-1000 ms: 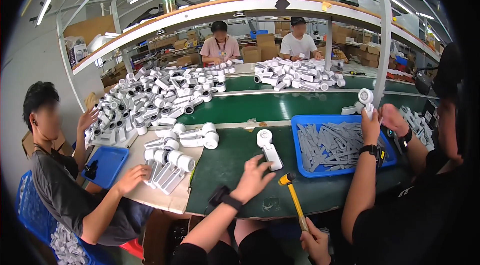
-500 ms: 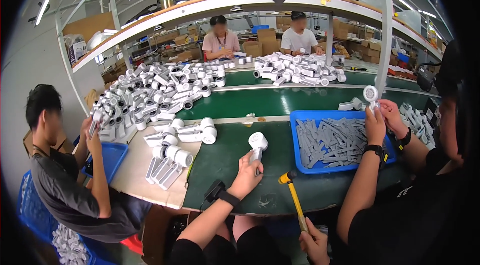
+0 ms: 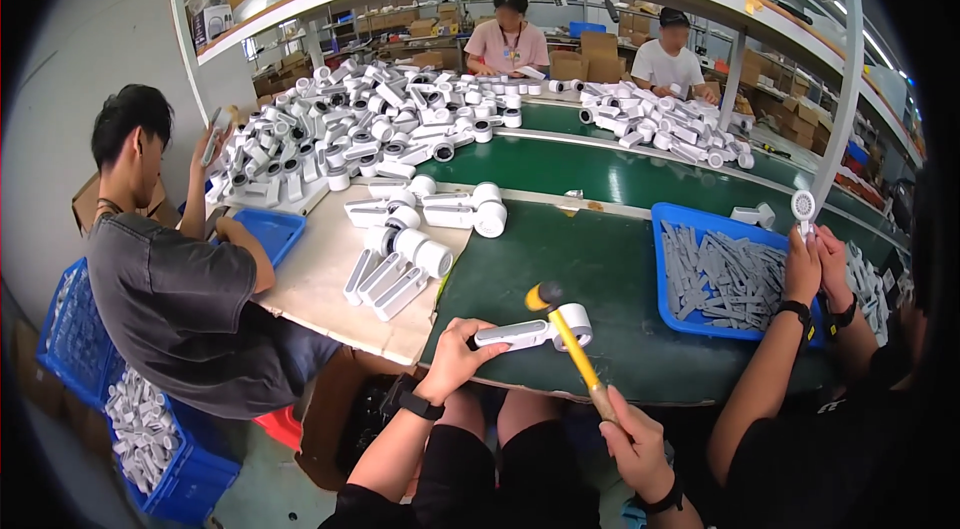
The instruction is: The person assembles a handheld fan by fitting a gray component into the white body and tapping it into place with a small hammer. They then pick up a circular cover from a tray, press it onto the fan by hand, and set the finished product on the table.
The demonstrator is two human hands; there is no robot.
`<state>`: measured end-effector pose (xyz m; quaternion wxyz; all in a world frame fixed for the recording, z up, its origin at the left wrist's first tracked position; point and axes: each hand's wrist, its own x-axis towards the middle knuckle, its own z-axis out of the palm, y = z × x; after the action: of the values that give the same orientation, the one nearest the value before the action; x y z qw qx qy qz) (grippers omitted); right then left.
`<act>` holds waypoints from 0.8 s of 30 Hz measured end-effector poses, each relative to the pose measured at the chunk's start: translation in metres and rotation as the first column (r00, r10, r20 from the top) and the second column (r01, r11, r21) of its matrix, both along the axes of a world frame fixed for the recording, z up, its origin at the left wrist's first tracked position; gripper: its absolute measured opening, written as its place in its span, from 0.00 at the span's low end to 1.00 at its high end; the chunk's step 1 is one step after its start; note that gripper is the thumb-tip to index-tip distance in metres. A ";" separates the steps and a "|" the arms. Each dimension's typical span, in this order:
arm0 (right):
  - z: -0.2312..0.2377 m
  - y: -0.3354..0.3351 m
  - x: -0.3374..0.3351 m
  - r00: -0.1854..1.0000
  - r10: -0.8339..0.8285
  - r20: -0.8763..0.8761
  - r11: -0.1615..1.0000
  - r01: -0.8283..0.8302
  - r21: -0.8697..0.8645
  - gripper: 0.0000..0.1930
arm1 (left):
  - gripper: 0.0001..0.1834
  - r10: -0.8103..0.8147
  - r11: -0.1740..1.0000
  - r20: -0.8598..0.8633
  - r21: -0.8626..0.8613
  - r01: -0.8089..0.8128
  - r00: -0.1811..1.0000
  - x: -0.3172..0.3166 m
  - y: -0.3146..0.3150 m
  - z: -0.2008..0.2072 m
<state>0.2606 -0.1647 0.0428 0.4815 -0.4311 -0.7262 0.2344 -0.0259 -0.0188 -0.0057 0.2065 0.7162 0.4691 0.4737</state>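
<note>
A white and grey handheld fan (image 3: 520, 334) lies sideways near the front edge of the green-topped bench. My left hand (image 3: 456, 361) is closed round the end of its handle, with the round head pointing right. In my right hand (image 3: 640, 447) is a small hammer (image 3: 580, 354) with a yellow handle and a dark head. The hammer's shaft crosses in front of the fan's round head and hides part of it. From this view I cannot tell whether the hammer touches the fan.
Several similar fans (image 3: 400, 264) lie on a cardboard sheet (image 3: 310, 279) to the left; a big heap (image 3: 350, 119) is behind. At right, a blue tray (image 3: 665, 304) holds grey strips. Co-workers sit at left (image 3: 170, 279), right (image 3: 800, 399) and across the green belt.
My left hand has lowered the fan and turned it from upright to sideways. The hammer has risen over it. The view has swung left; the left co-worker's arms have moved.
</note>
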 end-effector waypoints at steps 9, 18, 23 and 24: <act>0.028 -0.005 -0.005 0.992 -0.047 0.116 0.994 0.058 -0.095 0.24 | 0.17 0.003 0.999 0.026 -0.048 -0.002 1.000 0.002 -0.001 -0.001; 0.027 -0.001 -0.009 0.987 -0.001 0.162 0.994 0.019 -0.108 0.25 | 0.18 0.010 0.999 -0.021 -0.037 -0.011 1.000 0.002 -0.001 0.000; 0.014 0.005 -0.003 0.948 0.076 0.310 0.989 -0.032 -0.146 0.25 | 0.20 0.029 0.999 -0.058 -0.021 -0.030 0.998 0.002 -0.006 0.001; 0.020 0.002 -0.004 0.946 0.081 0.313 0.989 -0.037 -0.144 0.25 | 0.20 0.036 0.998 -0.075 -0.042 -0.039 0.997 0.001 -0.008 0.001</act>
<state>0.2568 -0.1624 0.0625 0.3206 -0.4731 -0.7891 0.2252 -0.0246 -0.0270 -0.0047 0.1956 0.7196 0.5000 0.4403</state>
